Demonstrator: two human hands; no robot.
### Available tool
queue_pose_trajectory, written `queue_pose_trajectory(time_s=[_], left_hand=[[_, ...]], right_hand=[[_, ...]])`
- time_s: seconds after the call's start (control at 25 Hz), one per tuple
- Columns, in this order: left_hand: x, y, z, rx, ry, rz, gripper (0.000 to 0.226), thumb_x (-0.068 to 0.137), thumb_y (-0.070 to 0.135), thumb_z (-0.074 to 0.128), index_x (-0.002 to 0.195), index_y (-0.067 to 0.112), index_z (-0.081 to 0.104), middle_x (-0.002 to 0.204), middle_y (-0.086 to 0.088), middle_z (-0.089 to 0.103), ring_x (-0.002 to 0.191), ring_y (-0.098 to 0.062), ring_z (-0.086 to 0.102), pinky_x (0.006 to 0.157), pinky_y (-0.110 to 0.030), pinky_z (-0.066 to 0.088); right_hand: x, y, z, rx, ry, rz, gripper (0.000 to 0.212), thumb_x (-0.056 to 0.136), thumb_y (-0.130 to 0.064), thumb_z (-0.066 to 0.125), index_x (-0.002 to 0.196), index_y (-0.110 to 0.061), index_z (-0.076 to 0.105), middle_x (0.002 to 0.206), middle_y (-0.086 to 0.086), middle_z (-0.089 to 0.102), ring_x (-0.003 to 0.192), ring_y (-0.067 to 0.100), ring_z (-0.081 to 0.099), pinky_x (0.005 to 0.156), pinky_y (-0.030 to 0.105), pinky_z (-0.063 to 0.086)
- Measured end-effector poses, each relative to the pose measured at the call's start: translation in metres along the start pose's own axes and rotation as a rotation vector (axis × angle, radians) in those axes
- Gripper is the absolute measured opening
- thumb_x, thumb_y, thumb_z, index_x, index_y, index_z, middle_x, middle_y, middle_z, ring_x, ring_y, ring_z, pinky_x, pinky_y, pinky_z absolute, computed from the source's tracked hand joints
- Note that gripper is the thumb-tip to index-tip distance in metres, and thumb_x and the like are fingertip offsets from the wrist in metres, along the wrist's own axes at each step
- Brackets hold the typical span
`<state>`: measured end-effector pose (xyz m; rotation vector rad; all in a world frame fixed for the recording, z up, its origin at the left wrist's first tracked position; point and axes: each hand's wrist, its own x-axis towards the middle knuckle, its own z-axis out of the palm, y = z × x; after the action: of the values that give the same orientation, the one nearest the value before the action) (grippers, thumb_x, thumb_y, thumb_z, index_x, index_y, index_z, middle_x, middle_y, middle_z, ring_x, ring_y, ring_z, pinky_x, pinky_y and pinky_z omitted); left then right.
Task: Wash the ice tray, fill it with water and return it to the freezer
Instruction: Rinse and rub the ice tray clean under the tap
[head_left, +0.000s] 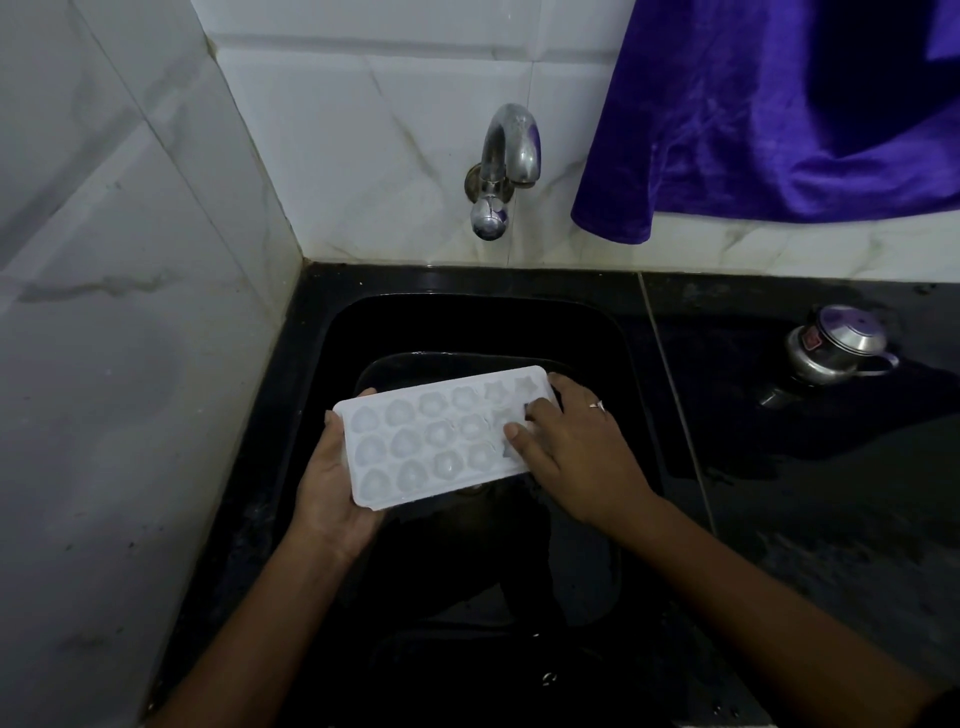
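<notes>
A person is standing at a black sink (467, 322) set into a wet black counter (831, 493) and looking down at both bare hands. They are holding a white ice tray (431, 441) above the sink basin, with the open side facing up and roughly level. Its long side is running from near left to far right. The tray is showing three rows of small rounded cells; whether anything is lying in them cannot be told. The left hand (332, 488) is cupping the tray's left short end from below, palm up, with the thumb hooking over the near edge and a fingertip showing at the far edge, so it is gripping that end. The right hand (571, 447) is lying palm down over the tray's right end, with the thumb resting flat on the top surface and the fingers bending down onto the cells near the far right corner. Whether those fingers are wrapping round the edge or only pressing on top cannot be told. A ring (598, 405) is showing on one finger of that hand. A chrome tap (501, 166) is sticking out of the white tiled wall (363, 104) behind the sink, well above the tray. A purple cloth (753, 119) is hanging down at the upper right. A small steel pot (831, 345) with a lid is sitting on the counter to the right, well apart from the hands.
</notes>
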<state>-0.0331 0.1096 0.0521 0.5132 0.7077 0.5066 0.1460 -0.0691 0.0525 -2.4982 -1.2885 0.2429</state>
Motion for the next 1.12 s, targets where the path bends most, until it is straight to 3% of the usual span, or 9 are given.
queue_pose_trajectory(time_s=[0.12,0.28,0.4,0.6,0.76,0.84,0.92,1.04,1.12], left_hand=[[0.001,0.004,-0.001,-0.003,-0.002,-0.012,0.056,0.109,0.048,0.035,0.098,0.024,0.084,0.118,-0.011,0.077,0.098,-0.031,0.078,0.067,-0.047,0.065],[0.01,0.0,-0.008,-0.03,-0.006,-0.027,0.046,0.11,0.051,0.036,0.119,0.025,0.072,0.139,-0.015,0.066,0.12,-0.038,0.069,0.081,-0.056,0.063],[0.011,0.004,-0.007,-0.042,-0.01,-0.025,0.051,0.108,0.05,0.036,0.106,0.025,0.081,0.128,-0.013,0.073,0.108,-0.035,0.075,0.074,-0.053,0.064],[0.011,0.007,-0.003,-0.025,-0.006,0.001,0.044,0.106,0.048,0.037,0.119,0.023,0.072,0.121,-0.012,0.076,0.101,-0.032,0.077,0.068,-0.049,0.065],[0.01,0.009,-0.003,-0.018,-0.026,-0.009,0.048,0.099,0.048,0.043,0.095,0.026,0.085,0.116,-0.011,0.078,0.097,-0.031,0.078,0.067,-0.048,0.065],[0.014,0.005,-0.006,-0.043,-0.021,-0.011,0.05,0.107,0.048,0.037,0.11,0.024,0.08,0.124,-0.013,0.075,0.104,-0.034,0.076,0.07,-0.051,0.064],[0.018,0.005,-0.01,-0.059,-0.031,-0.011,0.048,0.109,0.05,0.033,0.122,0.023,0.07,0.127,-0.014,0.073,0.106,-0.036,0.075,0.07,-0.051,0.064],[0.021,0.003,-0.013,-0.054,-0.033,-0.023,0.046,0.111,0.048,0.031,0.12,0.022,0.068,0.124,-0.014,0.074,0.104,-0.034,0.076,0.069,-0.051,0.064],[0.023,0.0,-0.013,-0.061,-0.045,-0.035,0.047,0.11,0.05,0.033,0.119,0.023,0.071,0.132,-0.014,0.071,0.111,-0.035,0.074,0.074,-0.053,0.064]], right_hand=[[-0.002,0.006,-0.004,-0.071,-0.074,-0.043,0.064,0.101,-0.067,0.022,0.148,-0.032,0.048,0.168,0.013,0.023,0.154,0.034,0.022,0.122,0.054,0.023],[0.004,-0.002,-0.006,-0.069,-0.045,-0.015,0.071,0.1,-0.071,0.02,0.14,-0.022,0.053,0.168,0.015,0.022,0.154,0.036,0.022,0.121,0.056,0.027],[0.003,0.003,-0.006,-0.128,-0.088,-0.073,0.072,0.101,-0.071,0.019,0.153,-0.027,0.042,0.172,0.013,0.013,0.157,0.035,0.013,0.124,0.059,0.02],[0.009,-0.005,-0.001,-0.133,-0.036,-0.054,0.069,0.103,-0.062,0.018,0.143,-0.017,0.051,0.17,0.017,0.017,0.156,0.038,0.018,0.122,0.061,0.024],[0.012,0.001,-0.003,-0.13,0.009,-0.044,0.056,0.106,-0.055,0.02,0.143,-0.028,0.052,0.171,0.016,0.015,0.157,0.037,0.014,0.124,0.061,0.019],[0.014,-0.004,0.0,-0.13,0.041,-0.023,0.056,0.106,-0.055,0.023,0.134,-0.02,0.057,0.169,0.018,0.02,0.155,0.039,0.019,0.122,0.062,0.024],[0.01,-0.004,0.007,-0.16,0.013,-0.057,0.063,0.106,-0.057,0.021,0.142,-0.017,0.053,0.17,0.017,0.018,0.156,0.038,0.018,0.122,0.062,0.023],[0.011,0.004,0.002,-0.147,0.038,-0.039,0.055,0.107,-0.054,0.022,0.142,-0.028,0.054,0.17,0.015,0.018,0.157,0.037,0.015,0.124,0.062,0.019],[0.013,-0.001,0.002,-0.126,0.072,0.006,0.053,0.107,-0.054,0.025,0.133,-0.021,0.058,0.168,0.017,0.024,0.155,0.038,0.02,0.122,0.062,0.022]])
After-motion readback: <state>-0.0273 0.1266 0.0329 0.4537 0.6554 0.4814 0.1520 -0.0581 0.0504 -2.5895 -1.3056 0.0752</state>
